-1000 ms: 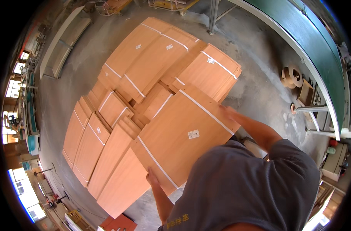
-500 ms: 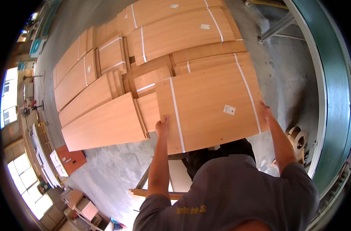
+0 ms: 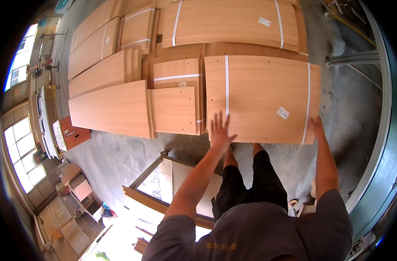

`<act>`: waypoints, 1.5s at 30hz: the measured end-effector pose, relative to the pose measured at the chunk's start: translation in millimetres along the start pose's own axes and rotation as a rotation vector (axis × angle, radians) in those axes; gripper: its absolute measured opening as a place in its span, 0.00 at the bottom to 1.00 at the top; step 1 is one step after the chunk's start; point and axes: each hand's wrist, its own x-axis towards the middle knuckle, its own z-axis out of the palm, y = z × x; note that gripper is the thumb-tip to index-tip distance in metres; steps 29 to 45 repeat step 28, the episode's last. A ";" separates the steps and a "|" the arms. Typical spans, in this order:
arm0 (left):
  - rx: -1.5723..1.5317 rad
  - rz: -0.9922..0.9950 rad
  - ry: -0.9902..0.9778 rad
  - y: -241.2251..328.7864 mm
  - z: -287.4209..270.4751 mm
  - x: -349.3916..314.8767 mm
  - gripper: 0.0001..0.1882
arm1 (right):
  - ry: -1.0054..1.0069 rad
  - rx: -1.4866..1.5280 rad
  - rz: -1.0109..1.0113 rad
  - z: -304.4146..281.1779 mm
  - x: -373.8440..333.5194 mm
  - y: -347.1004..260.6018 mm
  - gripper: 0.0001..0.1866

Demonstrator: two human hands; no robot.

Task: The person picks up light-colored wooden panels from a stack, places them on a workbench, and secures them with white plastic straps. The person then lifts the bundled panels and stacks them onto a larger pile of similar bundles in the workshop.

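Observation:
A strapped bundle of light wood panels [image 3: 259,93] lies in front of me on the near right of the stacked boards. Two white straps cross it, and a small white label [image 3: 283,113] is stuck on its face. My left hand [image 3: 220,129] rests flat near the bundle's near left corner, fingers spread. At the near right corner, my right hand [image 3: 316,126] is on the edge, with its fingers on the top face; whether the thumb grips beneath is hidden.
More strapped panels [image 3: 224,21] lie beyond, with loose boards [image 3: 111,108] to the left. A wooden frame [image 3: 150,172] stands near my left leg. A green-topped bench with a pale edge [image 3: 375,174] runs along the right. A red-brown cabinet [image 3: 74,134] is far left.
The bundle has come down from my hands onto the stack. My left hand has let go of its side edge and opened on top; my right hand stays at the right edge.

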 end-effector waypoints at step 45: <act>-1.924 -1.180 0.215 -67.0 99.8 -19.8 0.37 | -0.112 -0.174 0.029 24.6 20.9 -3.4 0.32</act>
